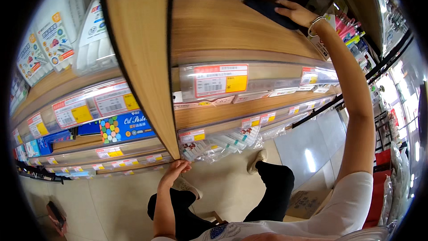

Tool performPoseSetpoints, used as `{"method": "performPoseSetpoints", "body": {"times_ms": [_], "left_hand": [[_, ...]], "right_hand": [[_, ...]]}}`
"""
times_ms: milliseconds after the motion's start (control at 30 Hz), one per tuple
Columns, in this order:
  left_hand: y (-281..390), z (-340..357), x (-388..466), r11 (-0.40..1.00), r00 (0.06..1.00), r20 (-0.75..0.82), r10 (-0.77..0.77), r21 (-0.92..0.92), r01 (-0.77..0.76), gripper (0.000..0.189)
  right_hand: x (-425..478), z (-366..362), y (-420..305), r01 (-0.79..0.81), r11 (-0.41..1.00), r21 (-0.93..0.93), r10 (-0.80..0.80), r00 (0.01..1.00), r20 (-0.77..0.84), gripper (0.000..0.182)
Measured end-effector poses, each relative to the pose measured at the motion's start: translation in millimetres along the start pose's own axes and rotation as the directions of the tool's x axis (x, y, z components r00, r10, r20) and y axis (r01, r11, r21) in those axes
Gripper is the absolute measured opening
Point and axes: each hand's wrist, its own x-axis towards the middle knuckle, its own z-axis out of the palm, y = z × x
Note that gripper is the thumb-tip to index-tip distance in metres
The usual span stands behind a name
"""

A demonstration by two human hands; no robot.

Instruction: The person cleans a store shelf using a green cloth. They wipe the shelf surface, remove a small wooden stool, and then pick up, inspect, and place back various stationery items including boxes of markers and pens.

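Observation:
A dark cloth (267,11) lies on the bare wooden shelf board (230,28) at the upper right. My right hand (294,13) presses on the cloth's right part with fingers spread; whether they grip it is hard to tell. Below the lower end of the upright wooden divider (140,40) is my left hand (176,170), its fingers curled near the panel's edge. It is not clear whether they grip the panel. A price label (221,79) in a clear plastic strip runs along the front edge of the shelf.
Boxed pens or markers (50,47) stand left of the divider, above an oil pastel box (125,127). Bagged goods (234,140) hang off a lower shelf. Colourful pens (349,30) stand beside my right wrist. A cardboard box (306,204) sits on the floor at the right.

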Motion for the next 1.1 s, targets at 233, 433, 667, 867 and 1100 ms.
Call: {"method": "performPoseSetpoints", "body": {"times_ms": [233, 433, 667, 867, 1100], "left_hand": [[-3.0, 3.1, -2.5, 1.0, 0.999, -0.046, 0.026, -0.012, -0.026, 0.038], [6.1, 9.3, 6.1, 1.0, 0.999, -0.032, 0.0, -0.001, 0.0, 0.037], [2.8, 8.7, 6.2, 1.0, 0.998, -0.068, 0.013, -0.006, -0.013, 0.036], [-6.7, 3.4, 3.1, 0.999, 0.993, -0.119, 0.027, 0.03, -0.024, 0.037], [-3.4, 18.6, 2.7, 0.998, 0.995, -0.093, 0.038, 0.057, -0.033, 0.035]], "right_hand": [[-33.4, -8.2, -54.5, 0.018, 0.796, -0.606, 0.031, 0.997, 0.07, 0.05], [23.6, 2.3, 51.8, -0.214, 0.585, -0.782, 0.3, 0.953, -0.036, 0.048], [-16.8, 17.3, -19.7, -0.139, 0.691, -0.71, 0.053, 0.988, -0.143, 0.046], [-98.5, -1.6, -91.8, 0.139, 0.779, -0.612, -0.137, 0.989, 0.051, 0.049], [-137.7, -17.5, -69.6, -0.024, 0.823, -0.567, 0.029, 1.0, 0.0, 0.05]]}}
